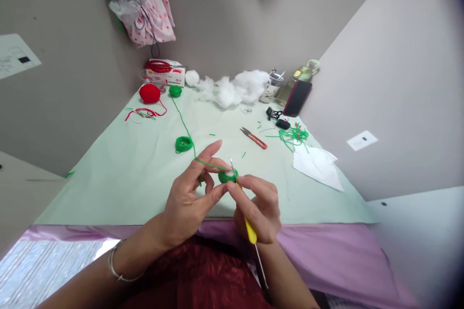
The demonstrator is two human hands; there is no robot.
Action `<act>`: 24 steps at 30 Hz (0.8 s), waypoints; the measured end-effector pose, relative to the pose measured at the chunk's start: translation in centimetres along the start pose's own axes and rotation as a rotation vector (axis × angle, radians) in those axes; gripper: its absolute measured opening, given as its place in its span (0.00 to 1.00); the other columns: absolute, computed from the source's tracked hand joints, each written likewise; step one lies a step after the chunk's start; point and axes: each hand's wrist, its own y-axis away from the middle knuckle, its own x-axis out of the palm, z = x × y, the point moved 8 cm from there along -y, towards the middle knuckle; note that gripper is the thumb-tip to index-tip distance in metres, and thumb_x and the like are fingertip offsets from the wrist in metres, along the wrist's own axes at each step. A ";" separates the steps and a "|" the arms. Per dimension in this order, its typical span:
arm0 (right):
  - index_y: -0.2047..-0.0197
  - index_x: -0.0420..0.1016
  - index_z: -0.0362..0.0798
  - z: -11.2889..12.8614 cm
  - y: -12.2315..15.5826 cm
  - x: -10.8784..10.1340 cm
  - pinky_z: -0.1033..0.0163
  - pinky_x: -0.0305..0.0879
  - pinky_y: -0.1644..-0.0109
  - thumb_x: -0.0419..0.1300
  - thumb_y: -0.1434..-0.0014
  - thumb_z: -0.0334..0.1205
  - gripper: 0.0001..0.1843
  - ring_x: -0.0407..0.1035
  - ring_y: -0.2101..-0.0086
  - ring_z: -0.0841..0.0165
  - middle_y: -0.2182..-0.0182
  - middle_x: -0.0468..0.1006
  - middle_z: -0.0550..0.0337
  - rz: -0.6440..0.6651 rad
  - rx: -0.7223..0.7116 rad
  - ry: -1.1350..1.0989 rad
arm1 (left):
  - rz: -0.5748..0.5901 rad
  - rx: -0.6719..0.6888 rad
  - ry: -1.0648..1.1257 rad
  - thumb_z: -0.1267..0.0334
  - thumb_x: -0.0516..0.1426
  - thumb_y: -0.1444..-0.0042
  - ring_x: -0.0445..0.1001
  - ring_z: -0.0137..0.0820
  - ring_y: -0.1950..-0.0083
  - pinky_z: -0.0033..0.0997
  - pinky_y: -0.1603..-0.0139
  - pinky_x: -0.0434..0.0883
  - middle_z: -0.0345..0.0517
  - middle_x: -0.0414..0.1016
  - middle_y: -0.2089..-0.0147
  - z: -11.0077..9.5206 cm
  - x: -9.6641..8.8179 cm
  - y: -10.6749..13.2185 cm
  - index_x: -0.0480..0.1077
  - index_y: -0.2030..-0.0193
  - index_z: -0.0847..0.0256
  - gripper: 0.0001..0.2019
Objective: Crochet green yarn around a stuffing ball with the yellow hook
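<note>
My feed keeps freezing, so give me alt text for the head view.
The left-hand grip pinches a green yarn piece while the right-hand grip holds a yellow-handled hook at it. A green strand runs to the left-hand grip from a ball toward the table's back; orange snips and white stuffing lie beyond.

on the table (119, 178), snips (254, 138) lie right of the yarn coil (183, 146), before the stuffing (232, 92).

A small, rounded green crochet piece (223, 178), white inside, is held raised; a yellow-handled hook (250, 232) slants across its right edge; green yarn (183, 123) trails to a ball (175, 91).
</note>
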 end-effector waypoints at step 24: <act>0.52 0.84 0.61 -3.1 -0.5 1.8 0.59 0.75 0.64 0.61 0.32 0.34 0.13 0.76 0.63 0.66 0.62 0.82 0.59 -0.019 0.523 -0.750 | 0.100 -0.576 0.634 0.67 0.71 0.49 0.68 0.23 0.62 0.25 0.57 0.66 0.36 0.71 0.62 3.0 1.4 0.3 0.62 0.28 0.53 0.42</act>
